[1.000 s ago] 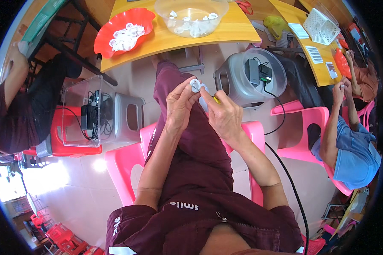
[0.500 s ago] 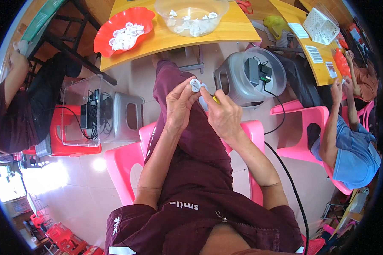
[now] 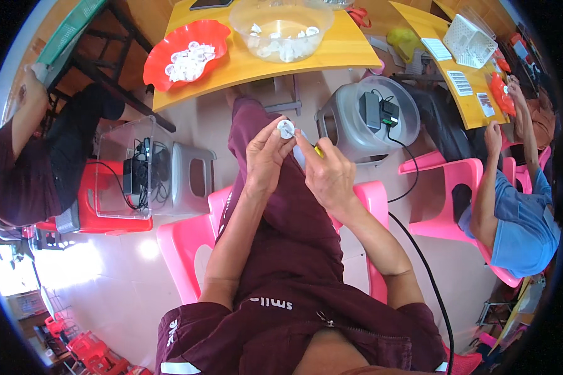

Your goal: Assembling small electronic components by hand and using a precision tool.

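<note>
My left hand (image 3: 266,156) pinches a small white ring (image 3: 286,129); my right hand (image 3: 328,175) grips a yellow tool (image 3: 318,150). Finished-looking rings already fill the red bowl (image 3: 162,69); more wait in the clear bowl (image 3: 244,28).

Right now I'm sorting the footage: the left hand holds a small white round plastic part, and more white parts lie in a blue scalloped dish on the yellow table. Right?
Not quite. The head view shows the scalloped dish is red, not blue. The rest holds: the left hand holds the small white round plastic part, and the dish sits on the yellow table.

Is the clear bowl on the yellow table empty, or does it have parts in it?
Not empty: the clear bowl holds a scatter of small white pieces across its bottom, well below the rim.
</note>
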Action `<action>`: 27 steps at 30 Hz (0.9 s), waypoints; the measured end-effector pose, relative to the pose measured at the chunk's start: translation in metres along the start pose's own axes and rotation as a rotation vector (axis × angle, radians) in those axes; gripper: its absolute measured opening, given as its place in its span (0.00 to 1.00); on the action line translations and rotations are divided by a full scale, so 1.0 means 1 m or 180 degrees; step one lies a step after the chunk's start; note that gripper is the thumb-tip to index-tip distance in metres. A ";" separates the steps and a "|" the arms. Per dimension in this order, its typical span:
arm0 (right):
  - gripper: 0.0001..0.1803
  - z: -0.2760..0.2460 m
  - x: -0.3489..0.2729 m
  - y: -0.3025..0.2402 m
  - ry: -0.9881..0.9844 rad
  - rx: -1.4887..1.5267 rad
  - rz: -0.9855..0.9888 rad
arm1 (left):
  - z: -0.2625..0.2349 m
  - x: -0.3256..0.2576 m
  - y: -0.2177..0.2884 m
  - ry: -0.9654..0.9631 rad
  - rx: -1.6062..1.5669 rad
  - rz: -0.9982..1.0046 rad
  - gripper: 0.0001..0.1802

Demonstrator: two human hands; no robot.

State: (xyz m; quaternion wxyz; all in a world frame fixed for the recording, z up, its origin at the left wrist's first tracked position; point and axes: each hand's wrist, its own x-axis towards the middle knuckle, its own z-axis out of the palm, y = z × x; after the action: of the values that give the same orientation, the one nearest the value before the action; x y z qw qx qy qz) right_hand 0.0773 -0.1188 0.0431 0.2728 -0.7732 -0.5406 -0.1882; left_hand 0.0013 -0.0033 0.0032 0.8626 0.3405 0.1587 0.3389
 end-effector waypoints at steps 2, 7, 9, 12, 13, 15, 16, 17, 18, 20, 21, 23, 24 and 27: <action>0.26 0.000 0.000 0.000 0.0003 0.0084 0.0175 | 0.002 0.000 0.001 -0.0020 -0.0030 -0.0061 0.16; 0.25 0.004 0.000 0.001 -0.0011 0.0102 0.0176 | 0.003 0.001 0.002 -0.0078 -0.0042 -0.0082 0.16; 0.25 0.004 0.000 0.001 -0.0001 0.0099 0.0176 | 0.003 0.001 0.002 -0.0061 -0.0046 -0.0110 0.16; 0.22 0.004 0.000 0.001 -0.0041 -0.0054 0.0086 | 0.002 0.001 0.001 -0.0051 -0.0049 -0.0076 0.15; 0.24 0.005 0.000 0.000 -0.0030 -0.0020 0.0134 | 0.002 0.001 0.001 -0.0039 -0.0043 -0.0065 0.15; 0.26 0.006 -0.001 -0.001 -0.0017 0.0014 0.0181 | 0.001 0.002 -0.001 -0.0028 -0.0037 -0.0051 0.15; 0.27 0.006 -0.002 -0.002 -0.0014 -0.0051 0.0183 | 0.000 0.002 -0.002 -0.0016 -0.0022 -0.0025 0.15; 0.28 0.007 -0.002 -0.002 -0.0010 -0.0117 0.0185 | 0.000 0.002 -0.003 -0.0005 -0.0007 0.0000 0.15; 0.28 0.007 -0.002 -0.003 -0.0012 -0.0116 0.0184 | 0.000 0.001 -0.003 -0.0004 -0.0008 0.0001 0.15; 0.27 0.008 -0.003 -0.003 -0.0077 -0.0186 0.0184 | 0.001 0.000 -0.005 0.0009 0.0089 0.0136 0.16; 0.27 0.007 -0.003 -0.003 -0.0077 -0.0188 0.0188 | 0.001 0.000 -0.005 0.0007 0.0088 0.0132 0.16; 0.20 0.006 -0.004 -0.003 -0.0240 -0.0367 0.0052 | 0.003 -0.001 -0.005 0.0052 0.0191 0.0127 0.16; 0.20 0.006 -0.004 -0.004 -0.0234 -0.0370 0.0058 | 0.003 -0.001 -0.005 0.0043 0.0195 0.0124 0.16; 0.19 0.007 -0.003 -0.005 -0.0195 -0.0415 0.0045 | 0.002 -0.001 -0.006 0.0020 0.0278 0.0211 0.17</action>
State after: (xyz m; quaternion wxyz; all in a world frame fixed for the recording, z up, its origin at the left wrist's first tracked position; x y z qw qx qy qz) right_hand 0.0719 -0.1157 0.0368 0.2066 -0.7986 -0.5298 -0.1973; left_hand 0.0044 -0.0087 0.0008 0.8347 0.3818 0.1648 0.3611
